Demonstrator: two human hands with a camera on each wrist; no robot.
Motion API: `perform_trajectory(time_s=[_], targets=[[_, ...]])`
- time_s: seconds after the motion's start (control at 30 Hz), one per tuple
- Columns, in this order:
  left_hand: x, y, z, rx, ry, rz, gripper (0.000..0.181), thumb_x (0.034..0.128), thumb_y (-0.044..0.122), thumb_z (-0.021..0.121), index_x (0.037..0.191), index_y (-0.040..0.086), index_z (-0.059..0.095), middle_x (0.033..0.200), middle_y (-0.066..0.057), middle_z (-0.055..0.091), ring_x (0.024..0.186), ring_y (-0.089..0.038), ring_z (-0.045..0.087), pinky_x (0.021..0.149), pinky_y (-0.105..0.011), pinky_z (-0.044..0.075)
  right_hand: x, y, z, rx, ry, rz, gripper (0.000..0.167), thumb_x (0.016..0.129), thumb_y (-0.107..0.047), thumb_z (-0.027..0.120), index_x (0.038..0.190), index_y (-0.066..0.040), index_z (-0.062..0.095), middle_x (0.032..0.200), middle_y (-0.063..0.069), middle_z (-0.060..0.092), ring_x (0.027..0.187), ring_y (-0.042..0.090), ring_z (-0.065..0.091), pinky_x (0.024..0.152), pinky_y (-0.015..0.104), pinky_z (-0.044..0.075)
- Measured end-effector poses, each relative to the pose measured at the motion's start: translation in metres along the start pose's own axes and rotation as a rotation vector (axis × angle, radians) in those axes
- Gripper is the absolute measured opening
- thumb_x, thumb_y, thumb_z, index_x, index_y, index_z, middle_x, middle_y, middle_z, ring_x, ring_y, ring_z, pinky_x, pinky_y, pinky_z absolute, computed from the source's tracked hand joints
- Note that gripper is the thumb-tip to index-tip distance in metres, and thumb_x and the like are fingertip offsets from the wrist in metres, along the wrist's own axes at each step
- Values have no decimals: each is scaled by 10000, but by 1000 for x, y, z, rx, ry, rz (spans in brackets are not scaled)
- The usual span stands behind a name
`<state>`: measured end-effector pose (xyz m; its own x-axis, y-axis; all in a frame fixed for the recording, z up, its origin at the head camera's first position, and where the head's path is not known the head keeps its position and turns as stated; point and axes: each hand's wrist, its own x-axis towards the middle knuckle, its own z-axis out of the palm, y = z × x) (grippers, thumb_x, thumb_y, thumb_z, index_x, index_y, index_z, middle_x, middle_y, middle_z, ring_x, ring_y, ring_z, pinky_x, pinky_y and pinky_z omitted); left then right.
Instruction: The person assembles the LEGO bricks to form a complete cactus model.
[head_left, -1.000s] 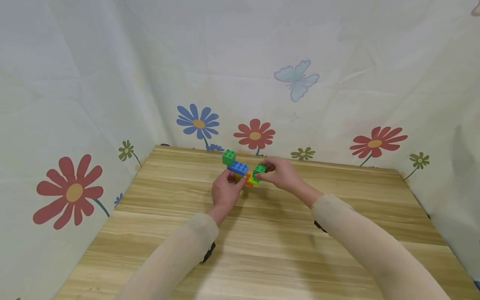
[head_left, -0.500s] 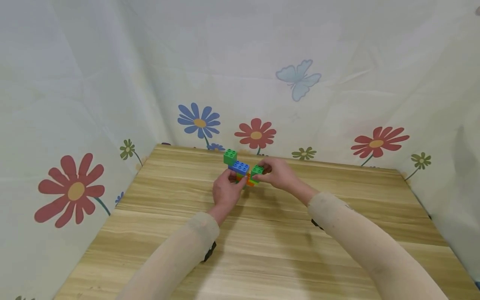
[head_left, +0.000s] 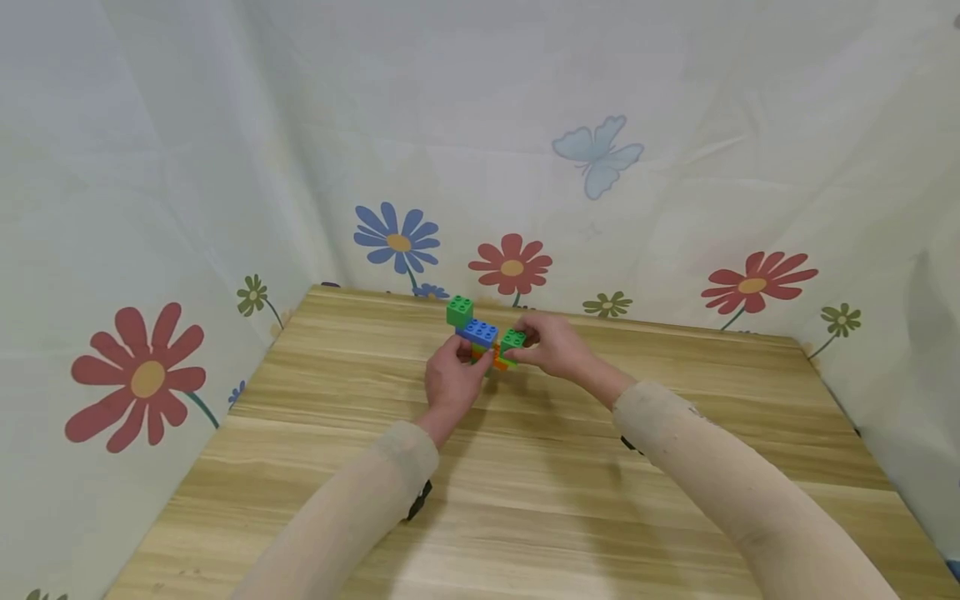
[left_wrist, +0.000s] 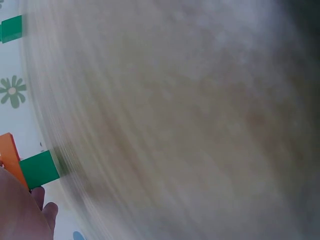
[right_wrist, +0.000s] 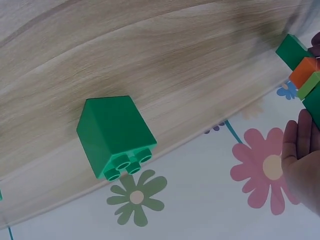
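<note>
In the head view, my left hand [head_left: 452,375] grips a small brick build around its blue brick [head_left: 480,332] and the orange brick beneath. A green brick [head_left: 459,311] rises at the build's far left end. Thumb and fingers of my right hand [head_left: 557,346] pinch another green brick [head_left: 513,340] at the right end, over a lime piece; whether it is fully pressed on, I cannot tell. The right wrist view has the orange brick [right_wrist: 303,72] and lime brick [right_wrist: 309,85] beside my right hand [right_wrist: 304,160]. Orange [left_wrist: 10,159] and green [left_wrist: 40,169] bricks show in the left wrist view.
A wooden table [head_left: 525,500] lies under both arms, with a flowered cloth [head_left: 450,125] behind it and at the sides. One separate green brick [right_wrist: 117,132] stands on the table in the right wrist view; I cannot make it out in the head view.
My right hand has moved slightly left with its green brick, which now sits lower and closer to the blue brick. My left hand has kept its grip almost in place.
</note>
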<state>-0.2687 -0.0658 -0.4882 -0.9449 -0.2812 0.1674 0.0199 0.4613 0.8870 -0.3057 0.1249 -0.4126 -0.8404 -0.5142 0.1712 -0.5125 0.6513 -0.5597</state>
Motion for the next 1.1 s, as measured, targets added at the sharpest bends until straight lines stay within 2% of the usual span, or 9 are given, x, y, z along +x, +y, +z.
perform_trajectory(time_s=[0.5,1.1], targets=[[-1,2,-1,3,8,8,324,916,347,866,1019,106,676,1077,-55,783,1013,-240,745,880,-422,619,1,0,2,-49,-10,-3,263,928,-217,866,1068,-46,724,961,51,720,877,202,681,829,363,601],[-2,6,-3,17,6,-11,313,916,346,868,1012,117,677,1077,-62,787,1015,-247,747,887,-433,609,2,3,8,-25,-10,4,257,938,-210,855,1060,-30,717,933,50,710,827,179,662,774,324,578]])
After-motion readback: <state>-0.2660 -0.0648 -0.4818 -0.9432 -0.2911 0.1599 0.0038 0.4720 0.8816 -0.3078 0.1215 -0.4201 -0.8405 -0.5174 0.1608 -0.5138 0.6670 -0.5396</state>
